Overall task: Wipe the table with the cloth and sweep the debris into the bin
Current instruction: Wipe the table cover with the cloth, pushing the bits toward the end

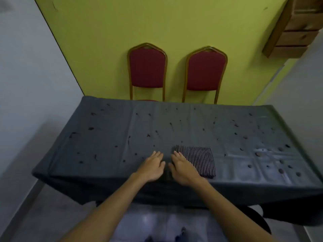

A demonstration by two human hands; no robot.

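Two bare hands lay flat and empty on the grey tablecloth [174, 123]: left hand [152, 166], right hand [181, 167] touching the folded striped cloth [199, 158]. Dark debris [90, 128] scattered widely; no bin visible. Gripping the cloth firmly seemed wise

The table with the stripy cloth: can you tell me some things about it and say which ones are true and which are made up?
1. The striped cloth lies folded on the table. True.
2. The left hand is holding the cloth. False: it lies flat on the table, apart from the cloth.
3. Dark bits of debris are scattered over the tabletop. True.
4. Three blue chairs stand behind the table. False: two red chairs stand there.
5. The right hand rests beside the cloth, at its left edge. True.
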